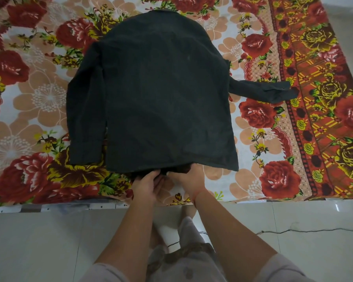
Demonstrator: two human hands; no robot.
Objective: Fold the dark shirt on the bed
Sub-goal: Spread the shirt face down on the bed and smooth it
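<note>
Both hands, left (146,185) and right (189,178), are pinching the shirt (157,94) hem at the bed's (253,188) near edge. The shirt is lying flat, stretching away from them toward the far edge.

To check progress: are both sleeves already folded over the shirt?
No, the right sleeve lies stretched out sideways on the bedsheet, off the shirt.

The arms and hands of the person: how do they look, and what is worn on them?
Both forearms are bare from wrist to above the elbow. The left hand and right hand wear no gloves, and no watch, ring or bracelet is visible. Short, loose sleeves in a pale pinkish-grey cloth cover the upper arms, the same cloth as the garment over the body.
</note>
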